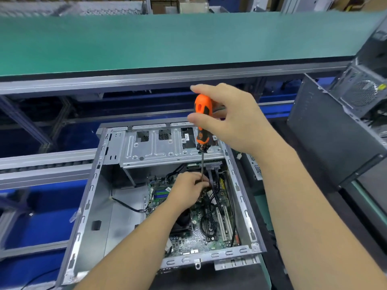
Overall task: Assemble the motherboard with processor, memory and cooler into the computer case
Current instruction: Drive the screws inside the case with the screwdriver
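Green conveyor belt (167, 42) runs across the back of a factory bench, with an open computer case (88, 206) lying in front of it.
Inside the case sits the motherboard (194, 241), with black cables (213, 189) over it and a black cooler (184, 222) partly hidden by the left forearm. The right hand (228, 118) grips the orange handle of an upright screwdriver (202, 122); the left hand (188, 187) pinches its shaft low down, over the board.

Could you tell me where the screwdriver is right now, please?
In the head view the screwdriver stands upright just right of centre over the open computer case, handle in the right hand, shaft at the left hand.
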